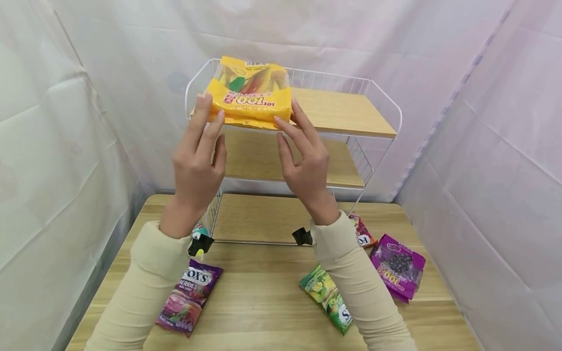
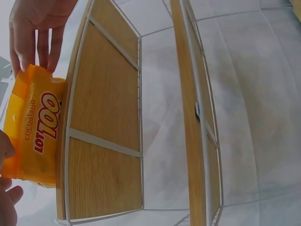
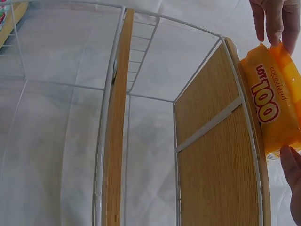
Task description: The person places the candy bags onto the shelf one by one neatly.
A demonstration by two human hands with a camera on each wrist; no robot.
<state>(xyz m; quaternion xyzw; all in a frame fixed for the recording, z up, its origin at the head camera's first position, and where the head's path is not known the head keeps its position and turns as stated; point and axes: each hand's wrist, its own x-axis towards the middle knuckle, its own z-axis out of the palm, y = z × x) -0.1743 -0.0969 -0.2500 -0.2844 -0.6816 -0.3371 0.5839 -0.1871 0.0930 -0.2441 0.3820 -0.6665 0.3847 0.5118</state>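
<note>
A yellow Lot 100 candy bag (image 1: 250, 100) with a clear window lies at the front edge of the top shelf (image 1: 342, 109). My left hand (image 1: 197, 156) has its fingertips at the bag's left front corner, and its thumb points up below the bag. On the other side my right hand (image 1: 305, 158) touches the right front corner with fairly straight fingers. The left wrist view shows the orange face of the bag (image 2: 40, 127) between both hands, right by the shelf board. Fingers of my left hand (image 3: 277, 19) reach its far corner in the right wrist view.
The white wire rack has wooden tiers, including a middle shelf (image 1: 254, 156) and a bottom one (image 1: 263, 214). On the table (image 1: 259, 292) lie a purple Fox's bag (image 1: 189, 297), a green bag (image 1: 327, 297), a purple Lot 100 bag (image 1: 399, 265) and a red bag (image 1: 363, 231).
</note>
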